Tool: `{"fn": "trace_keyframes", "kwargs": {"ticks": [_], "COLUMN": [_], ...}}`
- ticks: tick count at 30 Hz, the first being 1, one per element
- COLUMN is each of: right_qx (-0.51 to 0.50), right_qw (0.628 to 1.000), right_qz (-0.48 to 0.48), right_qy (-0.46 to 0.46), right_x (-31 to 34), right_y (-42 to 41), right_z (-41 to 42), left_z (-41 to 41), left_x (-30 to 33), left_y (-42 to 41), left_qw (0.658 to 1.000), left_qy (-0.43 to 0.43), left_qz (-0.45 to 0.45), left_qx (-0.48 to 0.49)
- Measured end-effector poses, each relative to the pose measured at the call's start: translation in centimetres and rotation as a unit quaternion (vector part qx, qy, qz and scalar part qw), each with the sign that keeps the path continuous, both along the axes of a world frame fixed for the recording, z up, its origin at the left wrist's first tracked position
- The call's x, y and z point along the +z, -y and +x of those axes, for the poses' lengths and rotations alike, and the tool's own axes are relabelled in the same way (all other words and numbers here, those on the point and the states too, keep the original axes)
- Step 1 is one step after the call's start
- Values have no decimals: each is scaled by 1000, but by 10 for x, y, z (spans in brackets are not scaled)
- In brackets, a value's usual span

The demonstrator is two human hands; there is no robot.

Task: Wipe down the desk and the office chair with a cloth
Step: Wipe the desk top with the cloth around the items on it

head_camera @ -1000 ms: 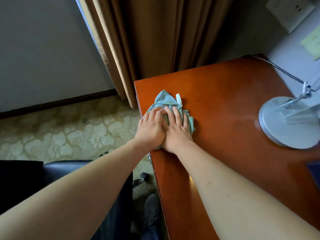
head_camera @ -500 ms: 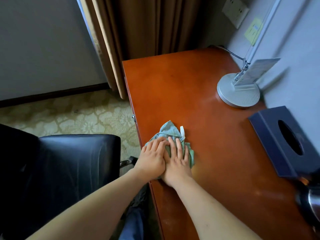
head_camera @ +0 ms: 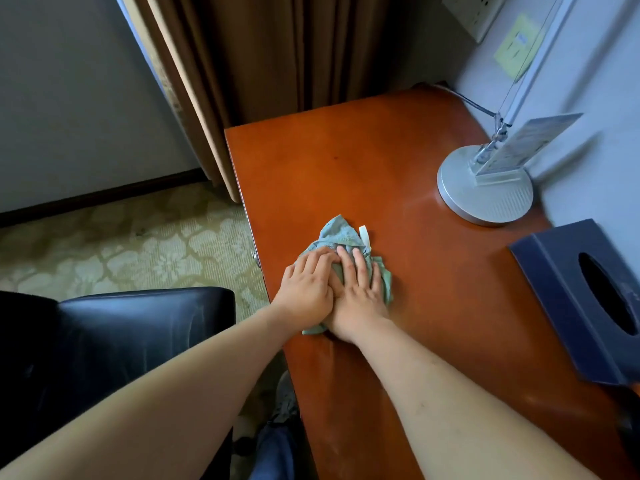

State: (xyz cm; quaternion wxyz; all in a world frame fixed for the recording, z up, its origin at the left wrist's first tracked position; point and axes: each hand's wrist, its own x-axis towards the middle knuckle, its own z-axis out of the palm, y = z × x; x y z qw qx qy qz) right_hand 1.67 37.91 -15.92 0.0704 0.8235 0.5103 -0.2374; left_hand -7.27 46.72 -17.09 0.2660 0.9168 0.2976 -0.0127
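- Worktop (head_camera: pixel 346 174): a glossy orange-brown wooden surface. Its long axis runs from the near edge away toward the curtain (head_camera: pixel 277 53). The largest bare stretch lies ahead of the hands, on the curtain side; a further stretch lies to the right, bounded by the lamp base (head_camera: pixel 485 199) and the tissue box (head_camera: pixel 585 299).
- Office chair (head_camera: pixel 131 341): black padded, left of the worktop and nearer the left arm. In my judgement it is the later part of the task.
- Cloth (head_camera: pixel 341 233): pale green, crumpled into a loose wad, with a white tag at its far edge. It lies on the worktop near the left edge, directly under both hands, so the next stroke is best pushed forward or rightward.
- Left hand (head_camera: pixel 308 289): fingers roughly straight, pressing flat on the cloth, gripping nothing.
- Right hand (head_camera: pixel 360 296): likewise flat, fingers extended over the cloth, touching the left hand side by side.
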Motion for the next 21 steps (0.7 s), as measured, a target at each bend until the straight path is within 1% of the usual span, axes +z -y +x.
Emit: {"fn": "trace_keyframes", "kwargs": {"ticks": [5,8,13,16,21], "right_qx": [-1,1,-35,-39,-39], "right_qw": [1000,999,998,997,998], "right_qz": [31,34,50,58,51], "right_qy": [7,10,9,11,17], "right_x": [-8,-8,-8,-11,-13], "right_y": [-60,-95,-163,-175,-177], "right_z": [55,95,158,173,174], "left_z": [53,92,167,182,181], "left_x": [-10,-8,-2,-3,-6], "left_y": [-64,-98,-167,-181,-181], "left_qw": [1000,1000,1000,1000,1000], "left_qy": [6,0,-15,-22,-16], "left_qz": [9,3,12,10,12], "left_qx": [6,11,5,0,4]}}
